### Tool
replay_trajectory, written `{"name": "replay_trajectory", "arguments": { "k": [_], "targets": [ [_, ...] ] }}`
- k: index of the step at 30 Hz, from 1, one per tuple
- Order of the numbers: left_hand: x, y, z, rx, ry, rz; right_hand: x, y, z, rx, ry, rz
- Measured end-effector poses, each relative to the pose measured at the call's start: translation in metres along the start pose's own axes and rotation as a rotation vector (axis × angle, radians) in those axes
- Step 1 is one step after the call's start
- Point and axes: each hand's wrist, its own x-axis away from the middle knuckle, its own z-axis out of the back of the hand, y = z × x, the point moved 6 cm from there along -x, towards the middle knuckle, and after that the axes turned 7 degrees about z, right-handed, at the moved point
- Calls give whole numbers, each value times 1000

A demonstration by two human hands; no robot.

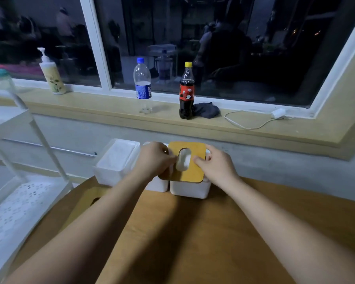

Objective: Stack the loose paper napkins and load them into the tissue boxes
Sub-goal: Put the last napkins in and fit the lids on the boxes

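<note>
At the centre of the frame, your left hand [155, 158] and right hand [215, 166] grip opposite edges of a wooden lid [184, 160], seating it slightly askew on the right tissue box [190, 188] at the far edge of the bench [193, 232]. White napkins [183, 161] show through the lid's oval slot. The lid looks stiff and light; hold it by its side edges. The napkins are soft and limp, best pinched at a fold. To the left, an open box [115, 162] sits filled, with a middle box [157, 184] mostly hidden behind your left hand. A second lid [90, 198] lies at lower left. The boxes stand at the bench's rim, so press gently; open room lies toward you.
</note>
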Motion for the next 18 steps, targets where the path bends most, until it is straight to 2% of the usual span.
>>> {"name": "replay_trajectory", "arguments": {
  "k": [9, 18],
  "targets": [
    [-6, 12, -35, -122, 34, -62, -9, 44, -12, 127, -48, -50],
    [-3, 14, -50, -131, 62, -47, -8, 38, -12, 245, -62, -68]
  ]
}}
